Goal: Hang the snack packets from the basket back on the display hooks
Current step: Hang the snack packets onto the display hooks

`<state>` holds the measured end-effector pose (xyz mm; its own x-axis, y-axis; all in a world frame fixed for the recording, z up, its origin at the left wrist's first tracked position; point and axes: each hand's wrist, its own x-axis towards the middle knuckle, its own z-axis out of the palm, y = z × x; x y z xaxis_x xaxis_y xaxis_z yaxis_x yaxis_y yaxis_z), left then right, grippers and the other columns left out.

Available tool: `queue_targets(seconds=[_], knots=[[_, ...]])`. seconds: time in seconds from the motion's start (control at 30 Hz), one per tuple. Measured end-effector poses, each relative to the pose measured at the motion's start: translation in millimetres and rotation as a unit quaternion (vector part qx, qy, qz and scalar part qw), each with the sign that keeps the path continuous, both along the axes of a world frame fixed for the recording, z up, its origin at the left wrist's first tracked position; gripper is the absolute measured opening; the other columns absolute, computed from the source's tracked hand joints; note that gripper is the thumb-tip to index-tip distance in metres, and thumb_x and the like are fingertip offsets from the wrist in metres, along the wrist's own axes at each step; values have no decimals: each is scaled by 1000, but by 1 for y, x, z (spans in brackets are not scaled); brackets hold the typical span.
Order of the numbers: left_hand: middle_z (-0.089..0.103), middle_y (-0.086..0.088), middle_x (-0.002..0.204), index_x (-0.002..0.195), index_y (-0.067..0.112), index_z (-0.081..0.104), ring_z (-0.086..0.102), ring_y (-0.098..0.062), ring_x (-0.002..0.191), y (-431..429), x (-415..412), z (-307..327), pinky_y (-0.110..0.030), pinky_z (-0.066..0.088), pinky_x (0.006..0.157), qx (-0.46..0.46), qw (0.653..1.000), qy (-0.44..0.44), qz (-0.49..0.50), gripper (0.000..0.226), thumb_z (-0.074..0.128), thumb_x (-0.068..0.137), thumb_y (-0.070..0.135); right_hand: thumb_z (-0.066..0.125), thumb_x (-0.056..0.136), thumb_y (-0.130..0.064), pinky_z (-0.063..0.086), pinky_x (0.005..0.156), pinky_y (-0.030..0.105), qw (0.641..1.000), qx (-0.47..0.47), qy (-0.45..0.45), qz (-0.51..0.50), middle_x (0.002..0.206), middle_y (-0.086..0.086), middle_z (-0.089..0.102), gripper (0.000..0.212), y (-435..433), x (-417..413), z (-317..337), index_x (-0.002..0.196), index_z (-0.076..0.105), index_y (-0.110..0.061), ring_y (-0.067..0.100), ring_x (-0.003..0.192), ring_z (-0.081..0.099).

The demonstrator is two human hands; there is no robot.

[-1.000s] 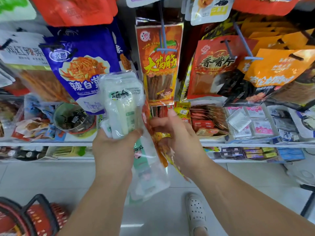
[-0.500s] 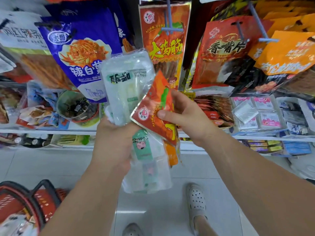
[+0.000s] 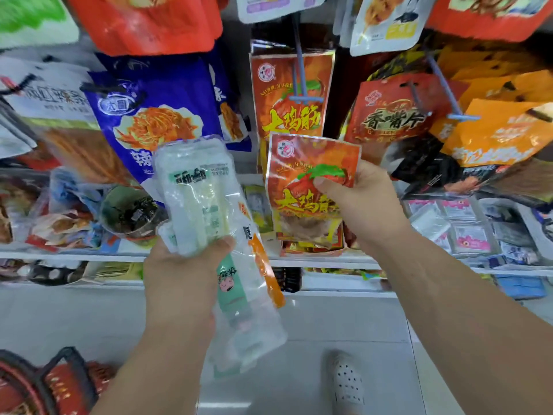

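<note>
The packet (image 3: pixel 302 166) in my right hand (image 3: pixel 368 205) is orange-red with yellow lettering and a green splash; the bundle (image 3: pixel 194 199) in my left hand (image 3: pixel 179 274) is clear and white with green print.

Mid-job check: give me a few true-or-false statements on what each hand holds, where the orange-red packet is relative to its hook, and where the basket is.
1. The right hand pinches an orange-red packet. True.
2. That packet already hangs on a hook. False: it is held below the hook.
3. The hanging packets on that hook show the same design. True.
4. The left hand is empty. False: it grips a bundle of clear packets.
5. The basket stands on a shelf. False: it is low at the left, below the shelves.
</note>
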<state>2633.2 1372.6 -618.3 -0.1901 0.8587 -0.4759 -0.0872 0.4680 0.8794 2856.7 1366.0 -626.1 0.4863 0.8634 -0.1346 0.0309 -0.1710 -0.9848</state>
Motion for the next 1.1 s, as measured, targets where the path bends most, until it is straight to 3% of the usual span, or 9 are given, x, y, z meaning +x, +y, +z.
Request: queue_targets(seconds=[0.1, 0.2, 0.3, 0.43, 0.57, 0.63, 0.8, 0.97, 1.1], knots=[[80, 13, 85, 97, 29, 72, 78, -14, 75, 3, -2, 8, -33, 57, 66, 5, 1000, -4, -3, 32, 87, 78, 7, 70, 96, -8, 60, 87, 34, 1000, 29, -2, 9, 98, -9, 80, 22, 8, -6, 13, 97, 76, -29, 12, 97, 75], [80, 14, 87, 100, 28, 72, 77, -10, 72, 7, -3, 15, -26, 52, 54, 28, 999, -11, -13, 33, 86, 78, 7, 64, 103, -27, 62, 86, 42, 1000, 28, -4, 5, 97, -4, 80, 17, 20, -12, 23, 92, 77, -25, 16, 94, 76], [80, 12, 90, 100, 27, 72, 78, -12, 77, 9, -3, 18, -31, 56, 64, 52, 998, -16, -27, 35, 84, 79, 3, 60, 104, -33, 62, 86, 51, 998, 48, -24, 11, 100, -1, 80, 17, 30, -16, 30, 97, 75, -28, 21, 96, 76], [81, 10, 94, 104, 26, 73, 78, -14, 82, 8, -5, 17, -34, 58, 74, 69, 997, -23, -31, 38, 83, 79, -2, 61, 105, -25, 63, 87, 47, 998, 61, -5, 5, 99, -5, 80, 14, 40, -19, 36, 97, 71, -30, 17, 96, 76], [81, 8, 94, 109, 24, 73, 79, -14, 81, 6, -10, 12, -32, 60, 66, 64, 997, -34, -20, 41, 82, 79, -2, 60, 105, -22, 64, 83, 44, 998, 67, 14, -14, 91, -3, 79, 17, 43, -21, 42, 93, 73, -25, 20, 91, 77], [81, 7, 94, 108, 23, 73, 79, -15, 81, 5, -11, 10, -35, 60, 70, 62, 997, -32, -20, 40, 82, 79, -3, 60, 105, -24, 65, 82, 46, 997, 70, 14, -11, 94, -2, 80, 17, 42, -22, 43, 94, 73, -25, 20, 92, 77], [81, 9, 90, 103, 24, 73, 77, -12, 75, 1, -7, 9, -28, 61, 56, 66, 997, -30, -26, 37, 82, 79, -3, 59, 106, -24, 64, 79, 37, 997, 80, 2, -12, 95, -4, 79, 13, 40, -21, 43, 101, 71, -23, 15, 93, 77], [81, 9, 90, 100, 25, 74, 78, -13, 76, 3, -4, 8, -29, 61, 56, 74, 996, -25, -32, 35, 83, 78, -1, 58, 106, -23, 65, 79, 37, 995, 90, -23, -39, 99, 1, 79, 16, 46, -18, 44, 104, 73, -19, 15, 92, 76], [81, 6, 93, 105, 22, 74, 79, -15, 78, 3, 0, 10, -33, 63, 60, 78, 995, -45, -39, 37, 81, 79, -4, 58, 106, -24, 55, 60, 20, 995, 83, -46, -44, 84, -9, 74, 17, 50, -18, 45, 103, 74, -18, 2, 71, 70]])
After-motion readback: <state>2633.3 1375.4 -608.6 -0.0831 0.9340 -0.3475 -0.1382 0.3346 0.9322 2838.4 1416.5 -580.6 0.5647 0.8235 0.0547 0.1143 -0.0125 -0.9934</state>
